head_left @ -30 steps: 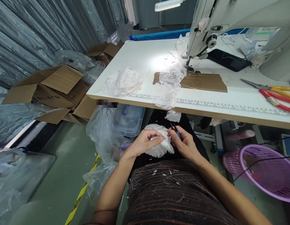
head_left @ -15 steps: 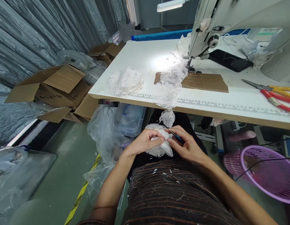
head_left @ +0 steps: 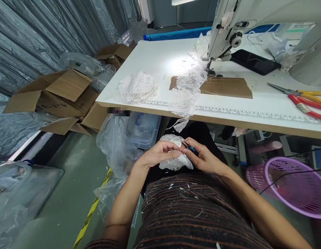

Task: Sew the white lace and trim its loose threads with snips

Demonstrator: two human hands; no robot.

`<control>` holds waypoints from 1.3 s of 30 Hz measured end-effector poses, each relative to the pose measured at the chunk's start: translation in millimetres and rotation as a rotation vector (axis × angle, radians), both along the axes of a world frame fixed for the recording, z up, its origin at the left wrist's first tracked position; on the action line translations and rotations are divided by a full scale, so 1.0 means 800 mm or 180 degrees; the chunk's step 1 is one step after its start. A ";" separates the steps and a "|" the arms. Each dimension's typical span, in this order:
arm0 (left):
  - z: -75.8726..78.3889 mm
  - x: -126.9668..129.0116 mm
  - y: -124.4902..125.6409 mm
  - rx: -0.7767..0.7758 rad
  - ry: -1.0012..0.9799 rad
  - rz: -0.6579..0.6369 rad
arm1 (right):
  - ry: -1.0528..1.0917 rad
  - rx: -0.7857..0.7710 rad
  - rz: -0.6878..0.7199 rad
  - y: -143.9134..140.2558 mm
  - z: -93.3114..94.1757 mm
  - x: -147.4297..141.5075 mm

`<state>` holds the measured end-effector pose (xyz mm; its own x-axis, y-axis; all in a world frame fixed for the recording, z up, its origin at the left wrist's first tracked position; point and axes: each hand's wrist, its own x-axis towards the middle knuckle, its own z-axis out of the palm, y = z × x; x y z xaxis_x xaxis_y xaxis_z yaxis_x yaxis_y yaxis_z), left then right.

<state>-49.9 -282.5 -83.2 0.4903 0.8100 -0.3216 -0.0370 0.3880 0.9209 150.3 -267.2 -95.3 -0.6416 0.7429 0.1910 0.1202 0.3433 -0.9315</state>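
Note:
Over my lap, my left hand [head_left: 162, 153] is closed on a piece of white lace fabric [head_left: 173, 164], pinching its upper edge. My right hand [head_left: 203, 154] grips small dark thread snips [head_left: 190, 148] with blue on them, their tips by the left fingertips at the lace. Fingers partly cover the blades, so whether they are parted is hidden. More white lace [head_left: 186, 100] runs from the sewing machine [head_left: 214, 38] over the table's front edge, its loose end hanging just above the piece in my hands.
A heap of white lace [head_left: 136, 86] rests on the white table [head_left: 118, 74] at the left. Red- and yellow-handled scissors [head_left: 303, 100] lie at the right, near a brown cardboard strip [head_left: 228, 88]. A purple basket [head_left: 269, 193] stands low right; open cardboard boxes [head_left: 69, 93] sit left.
The lace in my hands has separated from the hanging strip, whose end now dangles higher and free. My hands have come closer together, the snips now right at the left fingertips.

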 end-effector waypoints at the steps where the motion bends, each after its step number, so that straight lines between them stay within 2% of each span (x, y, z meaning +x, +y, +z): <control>1: 0.000 0.002 0.000 0.0014 0.0034 0.0044 | 0.0008 0.0018 -0.0033 -0.001 0.000 -0.001; 5: -0.001 0.011 -0.001 0.0043 0.0038 0.0300 | 0.0002 0.0127 -0.0348 -0.006 -0.004 -0.002; 8: -0.005 0.015 0.000 0.0096 0.0054 0.0457 | -0.0020 0.0286 -0.1112 -0.016 -0.012 0.006; 10: -0.007 0.016 0.001 0.0135 0.0126 0.0508 | -0.0018 0.0198 -0.1409 -0.027 -0.015 0.014; 14: -0.007 0.016 0.003 0.0186 0.0319 0.0575 | -0.0442 -0.0193 -0.1109 -0.044 -0.021 0.022; 17: -0.005 0.017 0.002 0.0215 0.0412 0.0590 | -0.0846 -0.0221 -0.1030 -0.043 -0.025 0.016; 23: -0.002 0.017 0.001 0.0197 0.0361 0.0579 | -0.0805 -0.0225 -0.0921 -0.029 -0.024 -0.003; 29: -0.010 0.016 0.003 0.0072 0.0488 0.0556 | -0.0935 -0.0032 -0.1201 -0.030 -0.036 -0.008; 32: -0.014 0.017 0.004 0.0101 0.0586 0.0593 | -0.0667 0.0039 -0.1597 -0.019 -0.046 -0.005; 36: -0.012 0.015 0.005 0.0275 0.0755 0.0601 | 0.0011 0.0166 -0.2379 0.021 -0.050 -0.003; 39: -0.006 0.011 0.005 0.0445 0.0773 0.0619 | 0.0267 0.0146 -0.2557 0.048 -0.052 -0.010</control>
